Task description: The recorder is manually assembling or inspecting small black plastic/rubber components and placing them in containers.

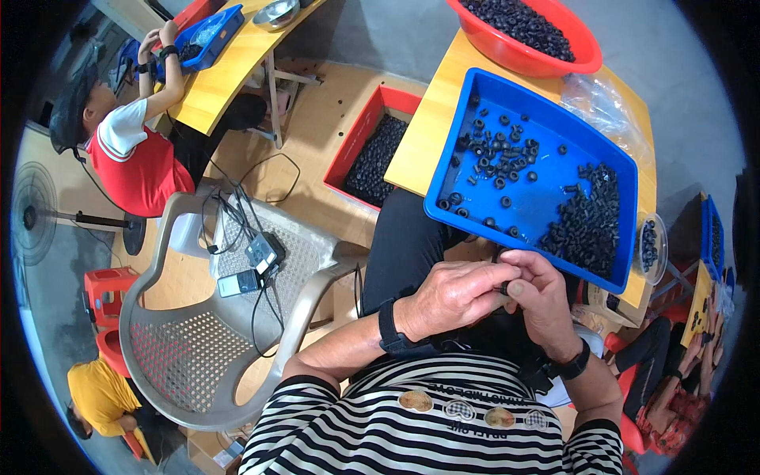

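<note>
My left hand (459,294) and my right hand (543,297) meet just off the near edge of a blue tray (546,277). Both are closed, fingertips pinching a small black part (503,288) between them. Fingers hide most of that part, so its exact shape does not show. Inside the tray, black ring-shaped pieces (500,155) lie scattered toward the left and middle. A dense heap of small black plug-like pieces (587,218) fills its right side.
A red basin (586,59) of black parts and a clear bag (606,107) sit beyond the tray on the yellow table (419,146). A round clear tub (651,249) stands at right. A red box (340,162) of black parts and a grey chair (186,348) with cabled devices are left.
</note>
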The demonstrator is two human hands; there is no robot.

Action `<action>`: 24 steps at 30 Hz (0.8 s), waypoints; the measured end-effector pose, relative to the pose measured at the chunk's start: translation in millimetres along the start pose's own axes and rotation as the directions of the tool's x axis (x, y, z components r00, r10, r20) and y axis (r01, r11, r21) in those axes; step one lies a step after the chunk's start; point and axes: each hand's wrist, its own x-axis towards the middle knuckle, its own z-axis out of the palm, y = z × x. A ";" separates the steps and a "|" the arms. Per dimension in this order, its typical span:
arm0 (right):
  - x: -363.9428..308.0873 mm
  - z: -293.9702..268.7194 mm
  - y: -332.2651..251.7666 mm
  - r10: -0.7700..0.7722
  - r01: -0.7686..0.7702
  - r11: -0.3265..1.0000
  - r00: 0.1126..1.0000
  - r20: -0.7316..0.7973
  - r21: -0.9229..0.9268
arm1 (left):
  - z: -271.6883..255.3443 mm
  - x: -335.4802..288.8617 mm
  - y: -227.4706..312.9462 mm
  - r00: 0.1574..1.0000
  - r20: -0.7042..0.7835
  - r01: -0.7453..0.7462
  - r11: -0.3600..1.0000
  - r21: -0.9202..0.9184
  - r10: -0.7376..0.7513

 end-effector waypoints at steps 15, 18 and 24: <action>5.2 -11.1 -20.0 -0.261 0.275 0.957 0.956 0.136 -0.095 | -8.8 43.3 15.1 0.987 0.038 0.156 0.985 -0.079 -0.154; 10.4 -13.0 -25.9 -0.307 0.318 0.946 0.941 0.140 -0.065 | -7.5 52.0 12.8 0.983 0.063 0.177 0.979 -0.100 -0.171; 13.2 -14.0 -25.8 -0.420 0.424 0.892 0.906 0.058 -0.155 | -2.2 57.2 11.3 0.969 0.076 0.242 0.963 -0.116 -0.235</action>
